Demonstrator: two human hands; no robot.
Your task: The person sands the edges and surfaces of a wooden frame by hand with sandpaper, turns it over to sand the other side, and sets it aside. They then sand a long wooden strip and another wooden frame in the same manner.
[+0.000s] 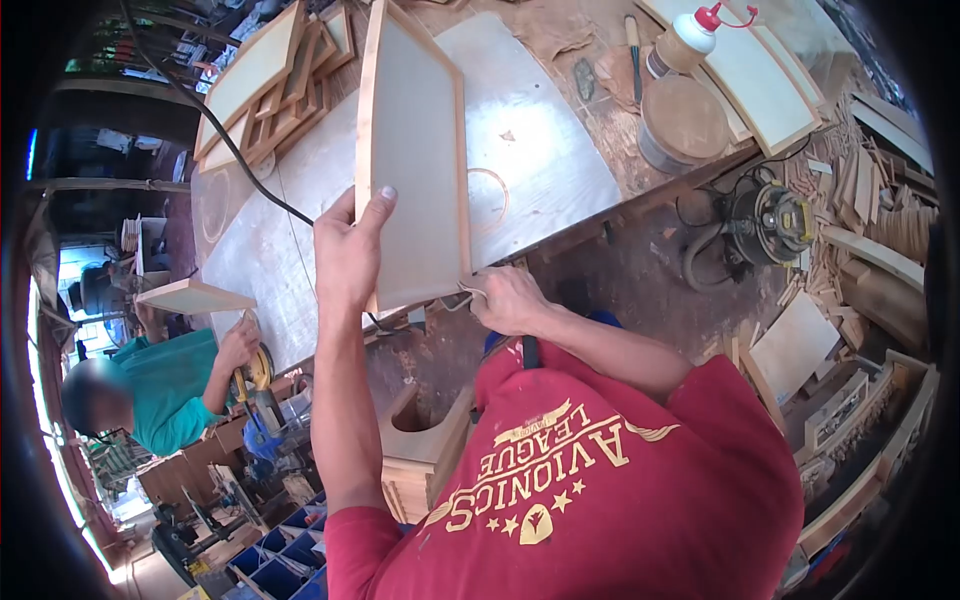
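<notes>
A wood-framed panel (pixel 415 170) with a pale flat face stands tilted over the light board on the workbench. My left hand (pixel 352 245) grips its left edge, thumb on the frame. At the panel's lower right corner, my right hand (pixel 508 298) is closed around a small, thin, pale piece, perhaps folded sandpaper, pressed near the frame's edge. The light board (pixel 545 150) lies beneath, with a ring mark beside the panel.
Framed panels (pixel 250 80) are stacked at the upper left. A glue bottle (pixel 685 42), a round tub (pixel 684 122) and a brush (pixel 633 55) sit at the upper right. A co-worker (pixel 165 385) at the left holds a power tool (pixel 262 400). A black cable (pixel 235 150) crosses the bench.
</notes>
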